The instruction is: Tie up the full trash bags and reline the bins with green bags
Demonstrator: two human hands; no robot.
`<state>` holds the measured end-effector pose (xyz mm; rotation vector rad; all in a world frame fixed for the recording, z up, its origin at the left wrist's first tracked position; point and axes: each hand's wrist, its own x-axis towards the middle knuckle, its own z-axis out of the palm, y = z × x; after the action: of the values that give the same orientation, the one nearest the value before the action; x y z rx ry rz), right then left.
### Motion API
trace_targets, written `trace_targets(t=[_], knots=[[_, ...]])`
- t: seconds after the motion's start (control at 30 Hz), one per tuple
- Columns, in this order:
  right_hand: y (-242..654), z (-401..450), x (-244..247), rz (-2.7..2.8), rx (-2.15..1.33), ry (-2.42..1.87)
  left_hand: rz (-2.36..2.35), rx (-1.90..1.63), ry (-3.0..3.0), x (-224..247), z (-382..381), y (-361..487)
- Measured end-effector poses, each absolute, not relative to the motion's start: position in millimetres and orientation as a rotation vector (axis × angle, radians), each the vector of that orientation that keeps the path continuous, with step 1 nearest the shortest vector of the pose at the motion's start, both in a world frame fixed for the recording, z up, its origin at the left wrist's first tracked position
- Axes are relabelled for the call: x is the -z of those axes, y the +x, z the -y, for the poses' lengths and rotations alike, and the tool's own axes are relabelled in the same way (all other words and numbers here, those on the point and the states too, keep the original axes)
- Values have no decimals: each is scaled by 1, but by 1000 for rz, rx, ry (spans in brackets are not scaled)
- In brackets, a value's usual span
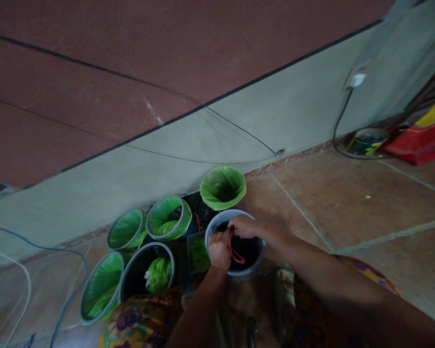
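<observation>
A pale blue bin (pixel 253 268) stands on the floor before me, and inside it is a black plastic bag (pixel 247 251). My left hand (pixel 220 249) is over the bin's left side with its fingers closed on a red drawstring (pixel 238 258). Close against it, my right hand (pixel 244 226) reaches in over the far rim, pinching at the top of the same drawstring. The drawstring's loop hangs down below the fingers, over the dark inside. Exactly how the fingers overlap is hard to make out in the dim light.
Behind stands a bin lined in bright green (pixel 223 186). Several green-lined bins crowd on the left, one dark bin (pixel 134 278) holding a green bag (pixel 159 274). A blue cable (pixel 84 270) crosses the left floor. Right, by the wall, are a tin (pixel 368 141) and a red bag (pixel 420 142).
</observation>
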<state>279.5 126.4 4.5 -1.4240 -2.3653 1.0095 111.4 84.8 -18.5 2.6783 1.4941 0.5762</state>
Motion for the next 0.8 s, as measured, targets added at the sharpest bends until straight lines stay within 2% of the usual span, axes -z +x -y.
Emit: trace_targets(t=[0.17,0.3,0.47,0.67,0.8], knots=[[289,-126,-19,2314,-1107,-1622,-1549,-441,2744,15,-83,110],[292,-124,-20,2252,-987,-1704,-1573,-405,2710,10,-81,103],[293,-124,-13,2163,-895,-2002,-1580,-367,2567,6,-73,89],[290,-122,-30,2284,-881,-1952,-1384,-741,1883,3,-81,101],[293,-120,-45,2372,-878,-1908,-1287,-786,1171,4,-92,121]])
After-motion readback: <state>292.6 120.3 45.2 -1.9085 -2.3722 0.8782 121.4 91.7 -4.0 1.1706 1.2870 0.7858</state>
